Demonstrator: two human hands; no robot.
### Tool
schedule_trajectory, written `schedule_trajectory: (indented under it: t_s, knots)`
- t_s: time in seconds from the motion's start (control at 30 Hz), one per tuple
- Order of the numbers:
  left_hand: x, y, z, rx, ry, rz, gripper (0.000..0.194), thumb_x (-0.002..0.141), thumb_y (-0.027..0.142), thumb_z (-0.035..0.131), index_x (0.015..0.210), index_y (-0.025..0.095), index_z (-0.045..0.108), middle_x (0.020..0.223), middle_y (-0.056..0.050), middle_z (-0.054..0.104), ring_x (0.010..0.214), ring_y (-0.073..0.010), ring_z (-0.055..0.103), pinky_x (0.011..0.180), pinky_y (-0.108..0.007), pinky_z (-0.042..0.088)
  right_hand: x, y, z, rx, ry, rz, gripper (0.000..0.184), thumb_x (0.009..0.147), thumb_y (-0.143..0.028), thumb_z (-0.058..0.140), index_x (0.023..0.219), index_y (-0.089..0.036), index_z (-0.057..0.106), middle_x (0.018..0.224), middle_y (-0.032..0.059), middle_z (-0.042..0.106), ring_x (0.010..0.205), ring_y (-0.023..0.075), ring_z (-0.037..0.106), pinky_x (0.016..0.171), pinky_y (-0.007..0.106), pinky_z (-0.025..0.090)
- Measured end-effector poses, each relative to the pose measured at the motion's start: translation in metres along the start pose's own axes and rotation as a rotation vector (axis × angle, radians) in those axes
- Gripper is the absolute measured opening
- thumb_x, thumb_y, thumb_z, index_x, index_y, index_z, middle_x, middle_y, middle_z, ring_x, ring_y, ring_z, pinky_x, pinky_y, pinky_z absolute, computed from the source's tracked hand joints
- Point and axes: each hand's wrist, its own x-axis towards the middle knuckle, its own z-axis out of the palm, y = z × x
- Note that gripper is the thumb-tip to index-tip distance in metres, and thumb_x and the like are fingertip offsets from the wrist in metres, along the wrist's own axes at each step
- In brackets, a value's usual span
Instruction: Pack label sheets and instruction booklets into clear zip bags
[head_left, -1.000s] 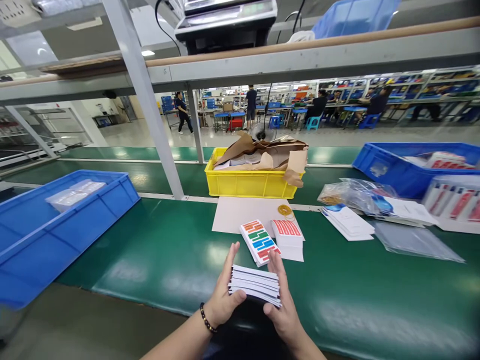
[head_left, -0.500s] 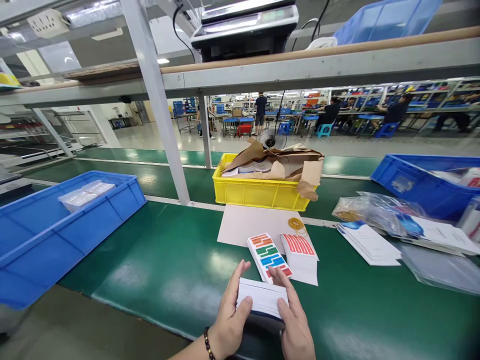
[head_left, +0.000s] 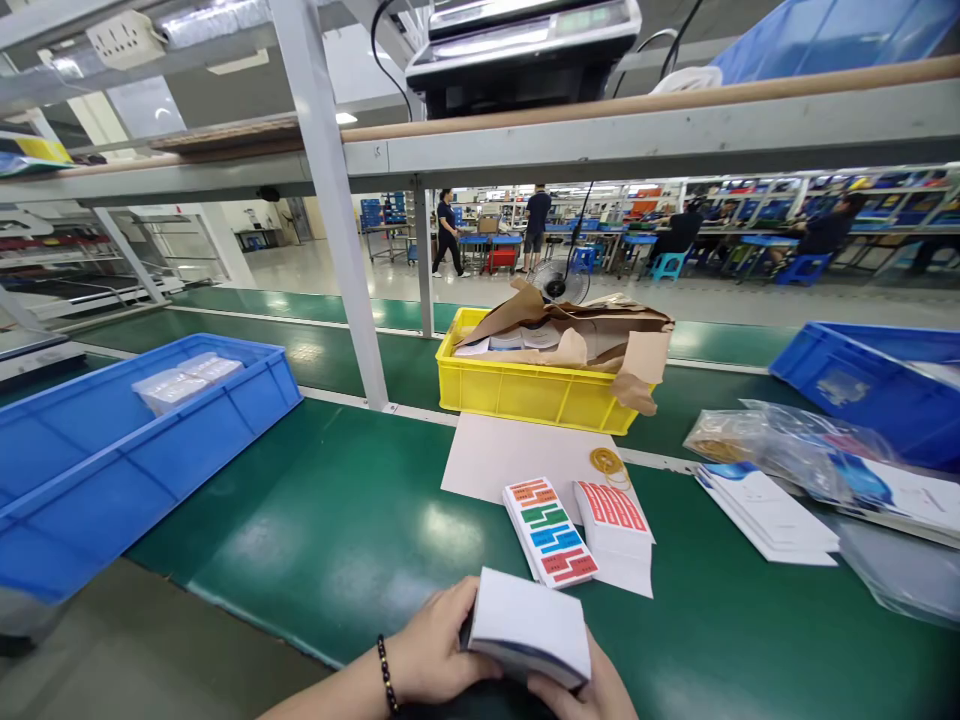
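Both my hands grip a thick stack of white cards (head_left: 531,625) at the near edge of the green belt (head_left: 322,520). My left hand (head_left: 431,650), with a dark bead bracelet on the wrist, wraps the stack's left side. My right hand (head_left: 581,690) holds it from below on the right; only part of it shows. Just beyond lie a stack of multicoloured sticker sheets (head_left: 550,532) and a stack of red sticker sheets (head_left: 611,515), on a grey cardboard sheet (head_left: 510,455) with rubber bands (head_left: 609,463).
A yellow crate (head_left: 536,392) filled with brown paper stands behind the cardboard. A blue crate (head_left: 112,460) with bagged packs sits on the left, another blue crate (head_left: 870,385) at right. White booklets (head_left: 765,510) and plastic bags (head_left: 787,445) lie right. A grey frame post (head_left: 337,220) rises ahead. People work far off.
The stack has tipped from edge-on to face-up and come closer to me, lower in view. My fingers went from squaring its sides to gripping it. The view has shifted left.
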Motion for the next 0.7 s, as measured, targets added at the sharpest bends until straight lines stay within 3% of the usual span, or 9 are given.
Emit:
schedule_trajectory:
  t_s: [0.1,0.17,0.23,0.4,0.47,0.53,0.63,0.7]
  knots:
    - [0.005,0.011,-0.003,0.012,-0.054,0.014,0.046,0.058,0.028,0.070,0.099,0.017,0.054,0.092,-0.007,0.060,0.089,-0.0230,0.054,0.079,-0.033,0.040,0.014,-0.012,0.000,0.133,0.004,0.032,0.055,0.070,-0.041,0.060,0.117,-0.019,0.043,0.111,0.0139,0.057,0.097,0.0295,0.055,0.082,0.042,0.045]
    - [0.011,0.013,-0.009,-0.122,-0.050,-0.018,0.047,0.060,0.029,0.068,0.102,0.015,0.050,0.094,-0.009,0.060,0.087,-0.0223,0.056,0.074,-0.032,0.042,0.026,-0.017,-0.006,0.213,0.024,0.007,0.061,0.072,-0.046,0.056,0.122,-0.020,0.035,0.110,0.0141,0.056,0.094,0.0275,0.057,0.079,0.040,0.047]
    - [0.022,0.011,-0.019,-0.261,-0.013,-0.068,0.049,0.059,0.029,0.069,0.101,0.015,0.048,0.098,-0.010,0.060,0.086,-0.0229,0.058,0.072,-0.033,0.044,0.039,-0.019,-0.021,0.204,0.138,-0.010,0.058,0.075,-0.046,0.052,0.123,-0.021,0.031,0.108,0.0133,0.056,0.091,0.0248,0.058,0.078,0.038,0.047]
    - [0.057,0.001,-0.054,-0.242,0.195,-0.135,0.044,0.058,0.031,0.070,0.093,0.012,0.051,0.095,-0.012,0.061,0.079,-0.0209,0.060,0.069,-0.032,0.045,0.059,-0.008,-0.080,-0.129,0.605,0.003,0.042,0.076,-0.043,0.050,0.110,-0.020,0.043,0.104,0.0108,0.056,0.093,0.0248,0.055,0.080,0.039,0.046]
    - [0.072,-0.003,-0.066,-0.147,0.252,-0.163,0.043,0.058,0.033,0.069,0.090,0.012,0.051,0.095,-0.012,0.062,0.079,-0.0194,0.060,0.070,-0.030,0.045,0.057,-0.001,-0.096,-0.361,0.648,0.002,0.042,0.075,-0.043,0.050,0.111,-0.020,0.045,0.104,0.0104,0.056,0.091,0.0259,0.056,0.076,0.039,0.048]
    - [0.085,-0.007,-0.074,-0.053,0.272,-0.212,0.043,0.059,0.036,0.068,0.089,0.012,0.050,0.096,-0.011,0.062,0.081,-0.0184,0.060,0.070,-0.028,0.045,0.051,0.005,-0.101,-0.596,0.531,-0.106,0.046,0.074,-0.039,0.051,0.115,-0.021,0.043,0.110,0.0102,0.053,0.095,0.0274,0.054,0.080,0.041,0.047]
    - [0.102,-0.014,-0.081,0.037,0.273,-0.303,0.045,0.059,0.040,0.066,0.088,0.011,0.049,0.091,-0.011,0.063,0.075,-0.0175,0.061,0.061,-0.025,0.046,0.041,0.013,-0.094,-0.847,0.204,-0.348,0.051,0.075,-0.031,0.051,0.124,-0.025,0.039,0.128,0.0083,0.040,0.114,0.0288,0.041,0.093,0.044,0.038]
    - [0.109,-0.017,-0.083,0.084,0.273,-0.359,0.046,0.060,0.044,0.064,0.089,0.012,0.048,0.086,-0.011,0.063,0.068,-0.0169,0.061,0.053,-0.024,0.044,0.039,0.014,-0.085,-0.931,0.041,-0.409,0.053,0.076,-0.027,0.050,0.127,-0.027,0.036,0.136,0.0065,0.029,0.122,0.0292,0.031,0.096,0.045,0.034]
